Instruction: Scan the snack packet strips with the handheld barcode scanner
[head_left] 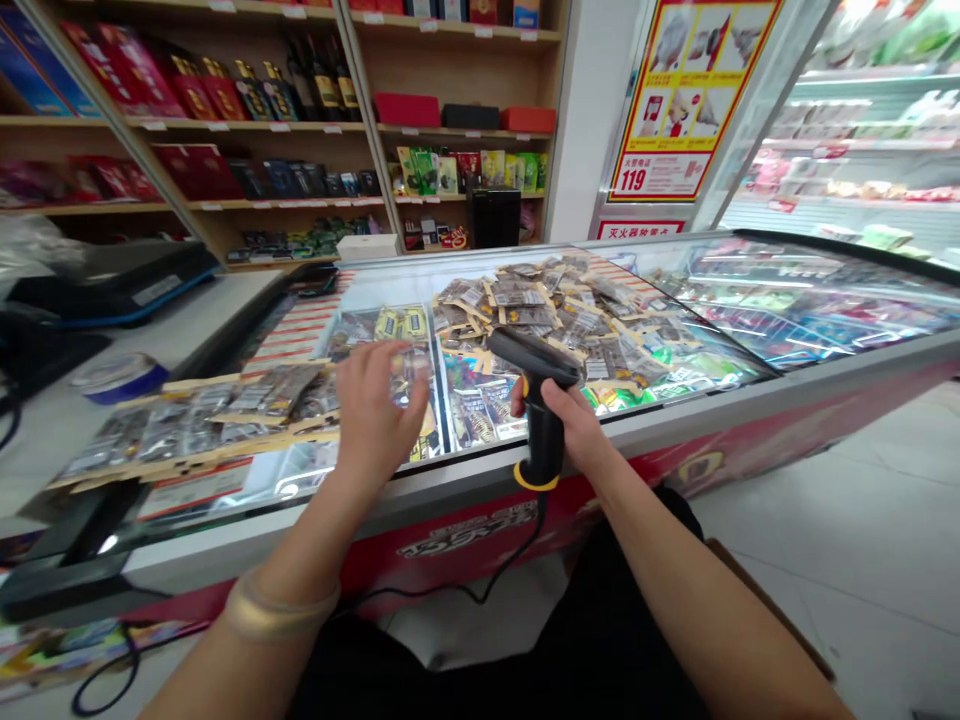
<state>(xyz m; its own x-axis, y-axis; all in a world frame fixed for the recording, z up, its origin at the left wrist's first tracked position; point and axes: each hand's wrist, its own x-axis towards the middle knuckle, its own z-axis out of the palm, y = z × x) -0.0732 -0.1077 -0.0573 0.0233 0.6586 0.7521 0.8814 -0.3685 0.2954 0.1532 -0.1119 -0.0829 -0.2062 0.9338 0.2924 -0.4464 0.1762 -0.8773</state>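
My right hand (574, 425) is wrapped round the handle of a black and yellow barcode scanner (545, 430), held upright at the freezer's front edge with its head tilted toward the left. A black cable runs down from the scanner's base. Over the freezer's glass top, my left hand (379, 405) is raised with thumb and fingers apart, slightly blurred, and I see nothing in it. Left of that hand lies a row of overlapping small snack packets (225, 410) with brown edges. Beyond the scanner, a heap of similar packets (525, 300) is spread over the glass.
The chest freezer (675, 410) extends to the right, with colourful packages under its glass. A roll of tape (120, 377) and a dark device (112, 285) stand on the left counter. Shelves (247, 125) with boxes and bottles line the back. The scanner's cable loops below the freezer edge.
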